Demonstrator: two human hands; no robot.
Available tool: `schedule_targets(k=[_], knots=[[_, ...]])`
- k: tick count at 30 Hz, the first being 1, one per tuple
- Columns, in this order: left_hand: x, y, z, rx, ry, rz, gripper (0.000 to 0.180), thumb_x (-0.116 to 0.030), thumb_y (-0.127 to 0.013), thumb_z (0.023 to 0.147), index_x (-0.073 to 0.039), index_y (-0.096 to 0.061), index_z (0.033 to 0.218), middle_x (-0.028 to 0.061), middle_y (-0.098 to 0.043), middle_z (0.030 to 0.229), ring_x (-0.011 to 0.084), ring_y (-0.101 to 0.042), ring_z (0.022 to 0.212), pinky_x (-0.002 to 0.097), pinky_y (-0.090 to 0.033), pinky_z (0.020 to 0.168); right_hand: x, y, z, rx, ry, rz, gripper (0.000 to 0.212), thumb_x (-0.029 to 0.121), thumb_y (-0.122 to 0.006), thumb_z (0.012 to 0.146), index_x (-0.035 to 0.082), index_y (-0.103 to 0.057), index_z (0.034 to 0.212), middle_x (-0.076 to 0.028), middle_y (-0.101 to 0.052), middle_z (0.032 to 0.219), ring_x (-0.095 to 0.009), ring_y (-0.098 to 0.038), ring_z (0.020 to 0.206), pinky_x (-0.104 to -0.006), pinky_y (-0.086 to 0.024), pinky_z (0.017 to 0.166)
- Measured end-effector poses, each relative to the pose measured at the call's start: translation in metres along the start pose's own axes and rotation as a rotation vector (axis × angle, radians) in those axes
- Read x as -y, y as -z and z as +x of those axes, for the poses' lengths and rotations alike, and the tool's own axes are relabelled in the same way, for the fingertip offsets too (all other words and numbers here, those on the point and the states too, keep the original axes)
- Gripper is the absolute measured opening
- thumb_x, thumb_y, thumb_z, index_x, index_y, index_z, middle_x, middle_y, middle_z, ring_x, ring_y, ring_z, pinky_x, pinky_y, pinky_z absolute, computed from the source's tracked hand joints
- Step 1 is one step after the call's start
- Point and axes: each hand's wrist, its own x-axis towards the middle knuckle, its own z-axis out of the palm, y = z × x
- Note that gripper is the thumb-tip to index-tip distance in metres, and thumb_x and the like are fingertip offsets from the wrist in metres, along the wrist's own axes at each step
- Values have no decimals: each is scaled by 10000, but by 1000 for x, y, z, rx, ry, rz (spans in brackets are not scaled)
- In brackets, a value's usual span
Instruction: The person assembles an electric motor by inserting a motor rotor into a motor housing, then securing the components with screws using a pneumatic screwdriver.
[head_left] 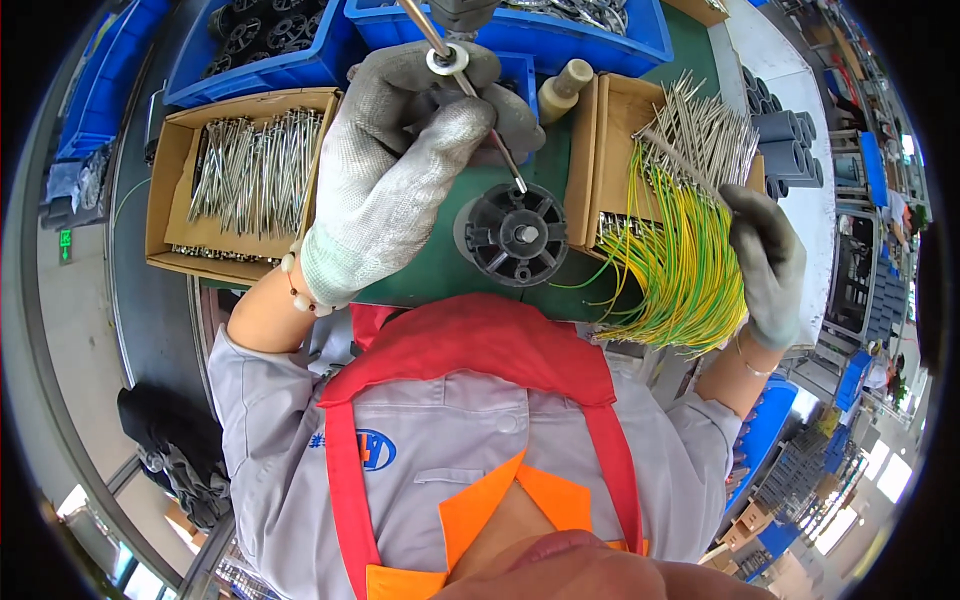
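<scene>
Black hub [518, 246]: round, ribbed, plastic-looking, between the two hands.
Metal shaft [499, 146]: slim, smooth, angled from the left hand to the hub's rim.
Left hand [405, 170]: knit glove, fingers curled around the shaft.
Right hand [772, 258]: grey glove, fingers bent by a slender rod [688, 168]; whether pinching it, I cannot tell.
Wires [690, 275]: thin, yellow-green, fanned beside the right hand.
Carton [165, 195]: cardboard, left of the left hand, holding metal rods [250, 175].

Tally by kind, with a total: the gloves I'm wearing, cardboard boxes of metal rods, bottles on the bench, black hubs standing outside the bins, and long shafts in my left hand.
Left glove, right glove: 2
Left box, right box: 2
Bottle: 1
Hub: 1
Shaft: 1
Total: 7
</scene>
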Motion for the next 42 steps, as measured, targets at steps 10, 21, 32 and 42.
schedule_targets(k=[10,21,32,42], knots=[[-17,-4,9,120,39,217,262,-54,-516,1012,-38,-478,1272,165,-653,1065,249,-671,998,383,-550,901,66,-24,18,510,497,-453,253,120,-725,714,74,-748,962,-66,-522,611,-263,-541,539,-389,-399,510],[-17,-7,-1,404,136,662,378,-179,-662,900,-5,-583,1226,184,-661,1095,332,-664,1019,398,-532,884,133,-28,13,593,564,-839,220,223,-720,757,175,-723,971,-19,-556,650,-233,-615,609,-386,-441,541],[29,19,-41,287,47,654,1010,-305,-918,600,58,-410,1393,244,-597,1244,389,-603,1149,414,-491,983,191,-80,48,833,807,-1091,90,194,-655,761,135,-645,828,-8,-633,692,-198,-673,649,-381,-484,562],[44,28,-35,339,-177,754,997,-440,-892,544,60,-491,1307,230,-656,1061,400,-653,951,457,-525,814,103,-106,24,569,727,-682,249,221,-759,749,165,-693,982,-37,-637,895,-237,-655,797,-386,-509,620]])
